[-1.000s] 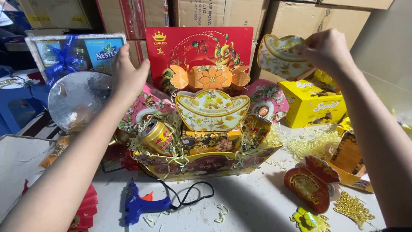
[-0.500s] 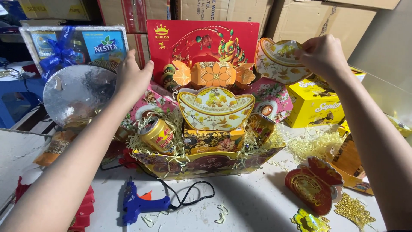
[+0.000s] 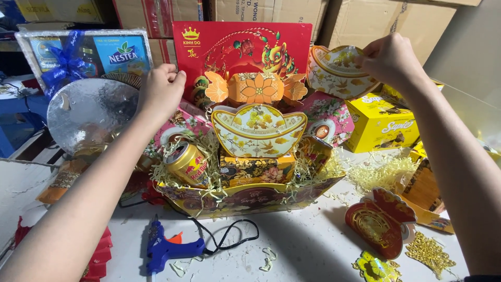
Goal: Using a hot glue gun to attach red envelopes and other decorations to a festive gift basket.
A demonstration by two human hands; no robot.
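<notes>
A festive gift basket [image 3: 245, 201] stands on the white table, filled with yellow paper shreds. In it are a gold drink can [image 3: 189, 163], a cream ingot-shaped card [image 3: 258, 130], pink floral boxes and a tall red box [image 3: 245, 47] at the back. My left hand [image 3: 160, 91] rests closed against the red box's left edge. My right hand [image 3: 389, 57] pinches a cream and gold ingot-shaped ornament [image 3: 336, 70], holding it up at the box's right edge.
A blue glue gun [image 3: 167, 248] with a black cord lies in front of the basket. A yellow box [image 3: 378, 122] stands at right, red and gold ornaments [image 3: 381, 222] at front right. A wrapped gift set [image 3: 83, 52] and cardboard cartons stand behind.
The view has shifted slightly. My right hand has brought the ingot ornament a little lower and closer to the red box. My left hand has stayed at the box's left edge.
</notes>
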